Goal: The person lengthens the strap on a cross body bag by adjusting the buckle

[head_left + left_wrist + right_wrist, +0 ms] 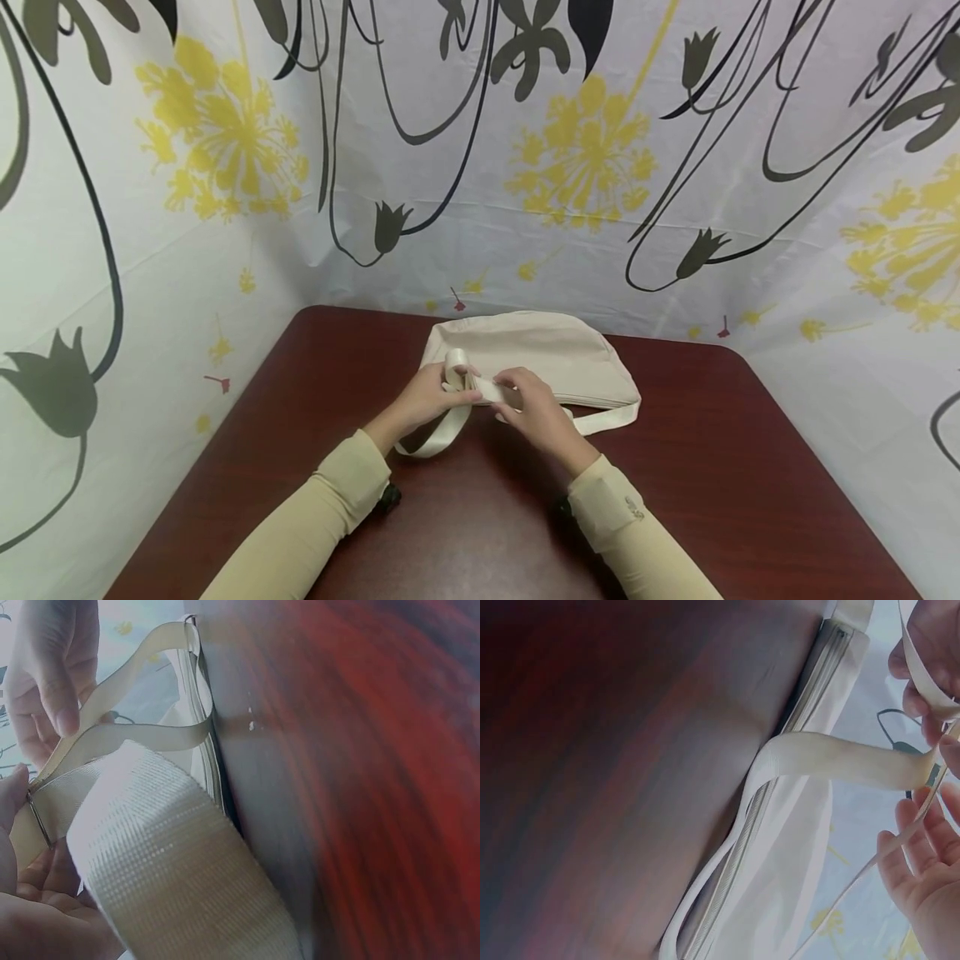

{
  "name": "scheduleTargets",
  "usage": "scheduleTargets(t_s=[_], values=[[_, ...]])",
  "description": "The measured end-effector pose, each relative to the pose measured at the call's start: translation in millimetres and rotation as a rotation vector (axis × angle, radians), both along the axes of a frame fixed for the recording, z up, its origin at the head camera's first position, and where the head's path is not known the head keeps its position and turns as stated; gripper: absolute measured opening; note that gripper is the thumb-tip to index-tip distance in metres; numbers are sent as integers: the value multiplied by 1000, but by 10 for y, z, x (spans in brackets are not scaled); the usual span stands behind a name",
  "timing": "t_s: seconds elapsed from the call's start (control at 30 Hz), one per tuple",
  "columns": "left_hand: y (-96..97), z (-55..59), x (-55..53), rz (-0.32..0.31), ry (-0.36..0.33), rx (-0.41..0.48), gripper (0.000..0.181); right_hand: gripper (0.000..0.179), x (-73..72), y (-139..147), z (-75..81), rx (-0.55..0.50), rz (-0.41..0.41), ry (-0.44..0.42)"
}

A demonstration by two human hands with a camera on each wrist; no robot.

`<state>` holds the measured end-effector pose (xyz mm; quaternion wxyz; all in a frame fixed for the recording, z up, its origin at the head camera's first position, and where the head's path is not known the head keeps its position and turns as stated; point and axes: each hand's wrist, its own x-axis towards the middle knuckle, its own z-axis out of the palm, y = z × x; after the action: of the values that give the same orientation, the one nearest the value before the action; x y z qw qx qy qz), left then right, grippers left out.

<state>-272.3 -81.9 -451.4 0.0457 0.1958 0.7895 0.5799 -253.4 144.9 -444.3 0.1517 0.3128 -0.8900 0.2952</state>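
Note:
A cream fabric bag [528, 350] lies on the table, its long zipper [761, 799] facing the person. My left hand [427, 397] grips the bag's cream webbing strap [180, 855] at a thin metal slider [39, 817]. A loop of strap stands up over that hand and another hangs below it. Close by on the right, my right hand [536, 408] holds a stretch of the strap between thumb and fingers, several of its fingers [934, 825] loosely extended. Both hands are raised in front of the bag, and the strap partly hides their fingertips.
The dark red-brown table [480, 525] reaches out on both sides of the bag. A white cloth [465, 167] with grey and yellow flower prints hangs behind and at the sides. Part of the strap [611, 419] trails at the bag's right front corner.

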Motion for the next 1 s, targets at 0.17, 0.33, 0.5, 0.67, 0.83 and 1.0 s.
scheduleTargets(t_s=[0.17,0.33,0.5,0.67,0.83,1.0], values=[[1,-8,-8,3,1,-3,33,31,1,47,-2,0,15,2],[7,-9,-7,0,-5,-3,32,29,-8,88,-18,-7,23,31],[14,-8,-9,-5,2,-12,32,28,-8,89,-8,-17,43,45],[13,-7,-9,-12,-1,-8,32,26,-3,64,29,-7,38,36],[14,-8,-3,-23,-1,9,33,25,1,35,46,5,31,33],[16,-11,12,-40,-21,38,33,26,9,13,49,1,35,33]])
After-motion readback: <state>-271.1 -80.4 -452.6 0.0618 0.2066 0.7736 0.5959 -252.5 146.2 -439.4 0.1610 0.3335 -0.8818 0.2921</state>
